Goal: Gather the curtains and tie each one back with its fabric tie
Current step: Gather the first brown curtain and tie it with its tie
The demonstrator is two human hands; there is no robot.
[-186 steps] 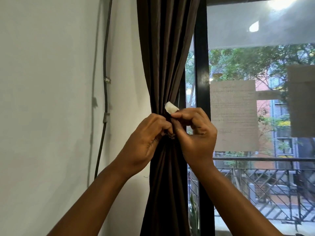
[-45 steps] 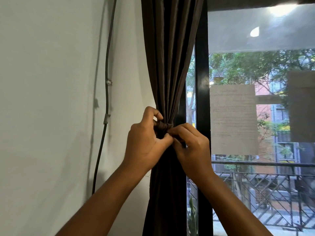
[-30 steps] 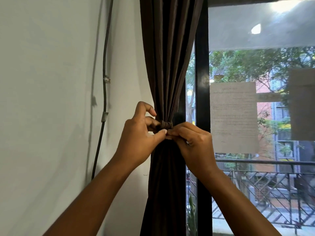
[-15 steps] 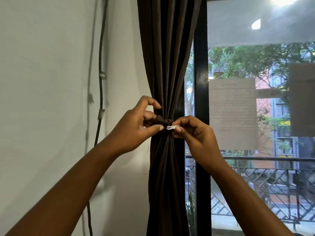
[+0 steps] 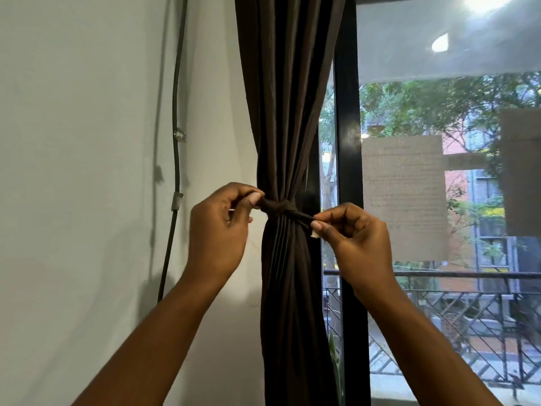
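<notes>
A dark brown curtain [image 5: 288, 112] hangs gathered into a narrow bundle beside the black window frame. A matching fabric tie [image 5: 281, 208] is wrapped around its waist and knotted at the front. My left hand [image 5: 218, 230] pinches the tie's left end just left of the bundle. My right hand [image 5: 355, 238] pinches the right end, which has a small white tag, just right of the bundle. Both ends are drawn out sideways from the knot.
A white wall is on the left with a black cable [image 5: 175, 148] clipped down it. A black window frame [image 5: 348, 171] stands right of the curtain. Papers [image 5: 402, 194] are stuck on the glass; a balcony railing [image 5: 468, 312] shows outside.
My hands were close together working at the knot; they have now moved apart, each drawing one end of the tie sideways. The knot looks tighter on the curtain.
</notes>
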